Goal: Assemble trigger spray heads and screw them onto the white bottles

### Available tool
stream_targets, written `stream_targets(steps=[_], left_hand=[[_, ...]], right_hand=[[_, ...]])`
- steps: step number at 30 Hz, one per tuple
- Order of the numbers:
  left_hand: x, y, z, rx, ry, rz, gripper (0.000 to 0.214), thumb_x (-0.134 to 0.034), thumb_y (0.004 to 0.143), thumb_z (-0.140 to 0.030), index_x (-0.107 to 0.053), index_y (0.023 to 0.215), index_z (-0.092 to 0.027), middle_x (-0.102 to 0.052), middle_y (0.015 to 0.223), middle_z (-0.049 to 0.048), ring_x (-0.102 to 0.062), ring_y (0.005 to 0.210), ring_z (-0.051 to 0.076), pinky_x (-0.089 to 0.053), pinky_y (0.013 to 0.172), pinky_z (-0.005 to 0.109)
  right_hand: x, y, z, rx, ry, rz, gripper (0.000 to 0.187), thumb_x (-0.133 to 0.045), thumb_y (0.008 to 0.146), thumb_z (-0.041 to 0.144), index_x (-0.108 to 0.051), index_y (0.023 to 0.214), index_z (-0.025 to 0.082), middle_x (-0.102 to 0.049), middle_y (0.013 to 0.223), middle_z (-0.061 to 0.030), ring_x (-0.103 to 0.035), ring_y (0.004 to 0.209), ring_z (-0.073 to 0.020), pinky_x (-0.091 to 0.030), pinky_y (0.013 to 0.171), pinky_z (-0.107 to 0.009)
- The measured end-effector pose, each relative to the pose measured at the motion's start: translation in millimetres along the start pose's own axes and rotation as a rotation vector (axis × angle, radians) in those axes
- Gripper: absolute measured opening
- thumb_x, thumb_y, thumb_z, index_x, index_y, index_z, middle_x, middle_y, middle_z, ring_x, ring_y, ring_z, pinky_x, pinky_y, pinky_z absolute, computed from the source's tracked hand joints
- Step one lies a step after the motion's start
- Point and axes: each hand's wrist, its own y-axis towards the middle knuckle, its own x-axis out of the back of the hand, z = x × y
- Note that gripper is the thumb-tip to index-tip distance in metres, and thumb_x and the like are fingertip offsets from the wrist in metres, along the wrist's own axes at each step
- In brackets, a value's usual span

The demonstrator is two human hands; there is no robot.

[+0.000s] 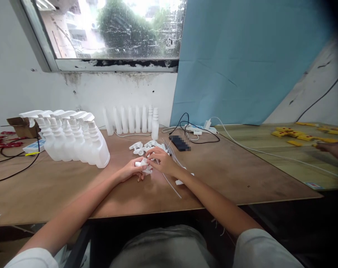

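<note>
My left hand is closed around a white trigger spray head, just above the table. From the right, my right hand reaches over to it, fingers bent in a pinch at the spray head's side. A thin clear dip tube runs from under those fingers down toward the table's front edge; its upper end is hidden by the hand. Behind both hands lies a pile of loose white spray heads. Another white piece rests by my right forearm, partly covered.
White bottles with spray heads stand in a row at left. Several slim white bottles line the wall. A black phone, cables and a power strip lie behind. At far right, a co-worker's hand is near yellow pieces.
</note>
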Motion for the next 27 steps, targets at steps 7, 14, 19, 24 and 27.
stream_targets(steps=[7,14,19,24,27], left_hand=[[-1.9,-0.3,1.2,-0.012,0.095,0.028,0.041,-0.069,0.080,-0.039,-0.051,0.105,-0.013,-0.063,0.063,0.0005,-0.057,0.048,0.010,-0.047,0.044,0.019],[-1.5,-1.6,3.3,-0.051,0.116,0.035,0.044,-0.069,0.080,-0.040,-0.050,0.109,-0.013,-0.062,0.063,0.0003,-0.058,0.049,0.011,-0.046,0.044,0.019],[-1.4,-1.0,4.0,-0.034,0.151,0.045,0.043,-0.068,0.081,-0.041,-0.051,0.109,-0.013,-0.062,0.061,-0.0002,-0.057,0.047,0.011,-0.044,0.044,0.019],[1.1,0.4,6.8,-0.028,0.158,0.051,0.046,-0.069,0.080,-0.042,-0.051,0.110,-0.013,-0.062,0.062,0.0006,-0.058,0.049,0.011,-0.044,0.043,0.019],[1.8,-0.2,6.2,-0.037,0.150,0.060,0.044,-0.068,0.081,-0.042,-0.051,0.108,-0.012,-0.061,0.061,0.0004,-0.058,0.050,0.011,-0.045,0.044,0.019]], right_hand=[[7.0,1.9,-5.5,-0.033,0.046,0.124,0.006,-0.066,0.083,0.021,-0.071,0.081,0.020,-0.065,0.104,-0.0066,-0.060,0.098,-0.0186,-0.047,0.090,-0.035],[11.2,14.7,7.2,-0.187,0.019,0.288,0.010,-0.066,0.081,0.014,-0.073,0.075,0.018,-0.071,0.092,-0.0042,-0.061,0.092,-0.0178,-0.046,0.086,-0.032],[23.5,27.3,15.5,-0.211,0.010,0.429,0.011,-0.066,0.077,0.010,-0.072,0.072,0.017,-0.070,0.088,-0.0044,-0.063,0.084,-0.0162,-0.046,0.080,-0.028],[26.9,30.8,18.1,-0.225,0.006,0.453,0.012,-0.065,0.076,0.011,-0.070,0.066,0.015,-0.069,0.086,-0.0048,-0.062,0.080,-0.0155,-0.045,0.076,-0.027],[17.3,26.1,13.3,-0.324,0.104,0.379,0.010,-0.067,0.074,0.010,-0.072,0.067,0.015,-0.070,0.087,-0.0040,-0.063,0.076,-0.0136,-0.045,0.071,-0.024]])
